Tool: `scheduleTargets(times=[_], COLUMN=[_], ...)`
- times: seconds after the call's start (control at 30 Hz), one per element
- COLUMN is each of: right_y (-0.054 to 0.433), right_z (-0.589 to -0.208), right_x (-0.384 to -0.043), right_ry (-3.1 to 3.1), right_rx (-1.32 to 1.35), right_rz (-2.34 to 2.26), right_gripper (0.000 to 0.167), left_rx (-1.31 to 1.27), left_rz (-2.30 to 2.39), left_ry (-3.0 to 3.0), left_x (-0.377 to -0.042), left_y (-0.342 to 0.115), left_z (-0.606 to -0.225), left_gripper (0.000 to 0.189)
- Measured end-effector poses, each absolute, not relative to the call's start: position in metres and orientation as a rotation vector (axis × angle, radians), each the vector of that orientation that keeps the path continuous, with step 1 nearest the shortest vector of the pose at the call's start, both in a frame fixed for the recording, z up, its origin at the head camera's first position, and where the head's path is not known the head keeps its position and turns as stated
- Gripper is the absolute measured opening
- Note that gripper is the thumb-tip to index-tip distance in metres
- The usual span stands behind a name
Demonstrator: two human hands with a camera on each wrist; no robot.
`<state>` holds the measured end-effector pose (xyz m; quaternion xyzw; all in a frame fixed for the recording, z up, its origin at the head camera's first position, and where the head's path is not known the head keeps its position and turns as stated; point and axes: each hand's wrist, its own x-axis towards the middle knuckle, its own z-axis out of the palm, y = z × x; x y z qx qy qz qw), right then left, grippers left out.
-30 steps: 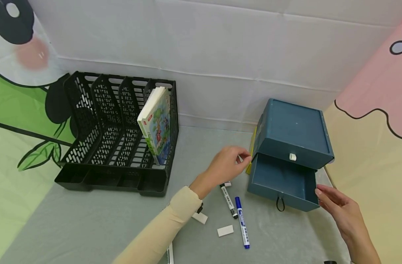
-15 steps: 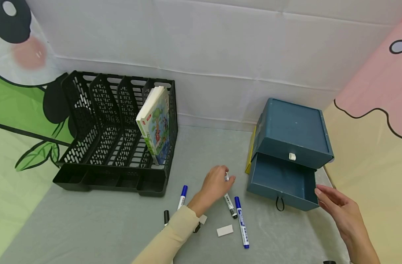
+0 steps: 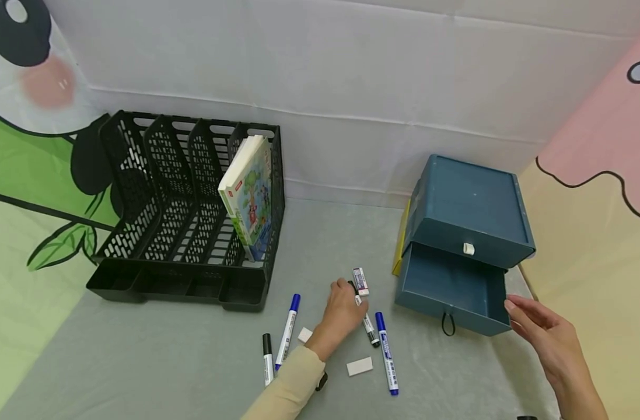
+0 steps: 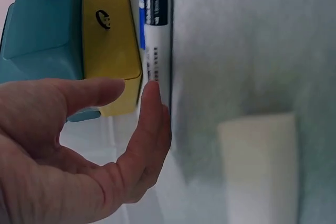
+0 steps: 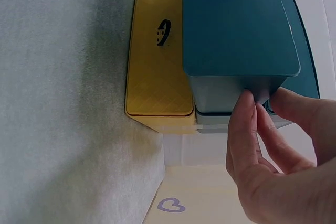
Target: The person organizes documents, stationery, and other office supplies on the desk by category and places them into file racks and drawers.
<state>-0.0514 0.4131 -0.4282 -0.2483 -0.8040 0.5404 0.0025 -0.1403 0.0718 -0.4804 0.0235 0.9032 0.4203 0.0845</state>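
Observation:
In the head view, my left hand (image 3: 343,318) is over a black-capped whiteboard marker (image 3: 371,331) on the table. The left wrist view shows its thumb apart from its fingers, with the fingertips in front of the marker (image 4: 158,40). A small eraser in a printed sleeve (image 3: 360,282) lies just beyond. My right hand (image 3: 548,341) holds the side wall of a pulled-out blue drawer (image 3: 419,305) between thumb and fingers; the right wrist view shows them at the drawer's edge (image 5: 226,90). A blue marker (image 3: 387,356) and a white eraser (image 3: 359,366) lie between the hands.
The blue drawer unit (image 3: 474,198) stands at the right, with a yellow drawer (image 5: 160,51) below. A black file rack (image 3: 178,265) holding books (image 3: 251,201) stands at the left. Another blue marker (image 3: 287,332), a black-capped marker (image 3: 268,359) and a white block (image 3: 305,335) lie left of the left hand.
My left hand has moved from beside the drawer unit left and toward me, past the sleeved eraser, to the black-capped marker. My right hand has stayed at the drawer.

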Motion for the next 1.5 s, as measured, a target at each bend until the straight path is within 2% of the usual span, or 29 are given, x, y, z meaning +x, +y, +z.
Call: scheduleTargets(times=[0.17, 0.27, 0.47, 0.67, 0.83, 1.03, 1.23, 1.5], right_y=[0.413, 0.413, 0.414, 0.412, 0.414, 0.415, 0.418, 0.416], right_z=[-0.427, -0.427, -0.427, -0.429, -0.428, -0.428, -0.430, -0.428], right_x=[-0.052, -0.052, -0.051, -0.052, -0.053, -0.051, -0.048, -0.050], right_ry=[-2.529, -2.523, -2.514, -2.513, -2.450, -2.469, -2.389, -2.393], right_rx=[-0.792, -0.790, -0.794, -0.833, -0.827, -0.883, -0.852, -0.787], right_rz=[1.687, 1.693, 1.697, 1.687, 1.761, 1.728, 1.828, 1.843], right_gripper=[0.046, 0.044, 0.040, 0.044, 0.031, 0.034, 0.021, 0.016], left_rx=[-0.012, -0.030, -0.009, -0.011, -0.001, 0.025, 0.029, 0.099], left_rz=[1.287, 1.297, 1.269, 1.306, 1.477, 1.724, 1.937, 2.016], left_ry=[2.661, 2.677, 2.728, 2.661, 2.545, 2.368, 2.125, 1.954], left_x=[-0.137, -0.136, -0.136, -0.139, -0.142, -0.142, -0.142, -0.146], left_y=[0.079, 0.082, 0.084, 0.077, 0.066, 0.057, 0.054, 0.060], left_z=[-0.488, -0.491, -0.491, -0.492, -0.491, -0.473, -0.443, -0.405], left_gripper=[0.059, 0.058, 0.046, 0.038, 0.023, 0.035, 0.041, 0.043])
